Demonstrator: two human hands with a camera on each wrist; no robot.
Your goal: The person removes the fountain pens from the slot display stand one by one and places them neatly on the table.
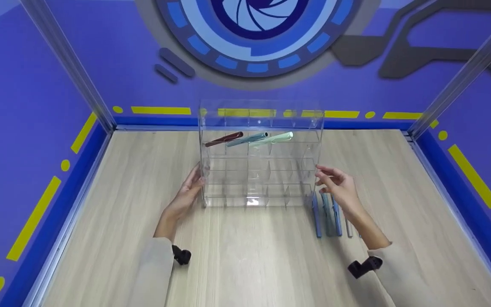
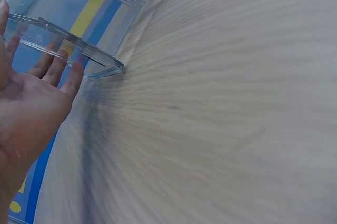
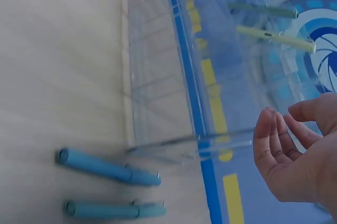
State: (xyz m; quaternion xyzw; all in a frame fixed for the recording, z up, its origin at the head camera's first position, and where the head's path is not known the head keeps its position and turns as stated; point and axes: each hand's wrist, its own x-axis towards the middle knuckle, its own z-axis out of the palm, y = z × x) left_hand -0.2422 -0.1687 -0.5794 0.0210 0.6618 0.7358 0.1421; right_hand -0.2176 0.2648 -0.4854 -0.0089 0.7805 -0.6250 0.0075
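Observation:
A clear acrylic rack [image 1: 257,177] with rows of compartments stands upright on the table. Across its upper row lean a dark red pen [image 1: 225,139], a teal pen [image 1: 247,139] and a pale green pen [image 1: 273,139]. My left hand [image 1: 183,194] rests against the rack's left side; in the left wrist view, its extended fingers [image 2: 73,79] are at the clear panel's edge. At the right side, my right hand [image 1: 341,187] is beside the panel with loosely bent fingers and nothing between them. Whether its fingertips touch the panel I cannot tell.
Several pens lie on the table right of the rack, partly below my right hand: a blue pen [image 1: 317,216], a greenish-blue pen [image 1: 327,215] and a grey pen [image 1: 349,229] among them. Blue printed walls with metal posts [image 1: 73,64] enclose the wooden table [image 1: 143,157].

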